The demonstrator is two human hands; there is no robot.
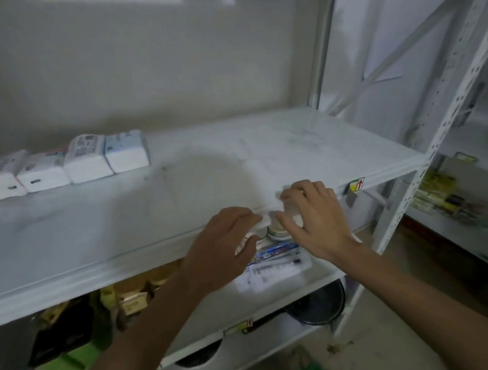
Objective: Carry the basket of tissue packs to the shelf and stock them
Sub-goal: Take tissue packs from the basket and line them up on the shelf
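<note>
Four tissue packs (pixel 62 165) stood in a row at the back left of the white shelf (pixel 235 156). Both hands hovered at its front edge, the left hand (pixel 226 243) and right hand (pixel 314 217) released, fingers loosely spread, grasping nothing. Small boxes (pixel 274 263) lay on the shelf below.

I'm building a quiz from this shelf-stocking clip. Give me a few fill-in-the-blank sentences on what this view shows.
1. The row of tissue packs on the shelf counts ____ packs.
2. The packs sit toward the shelf's ____ end.
3. The left hand and right hand hover at the shelf's ____ edge.
4. The arrow on the yellow sticker is coloured ____.

Missing words: four; left; front; red
</note>
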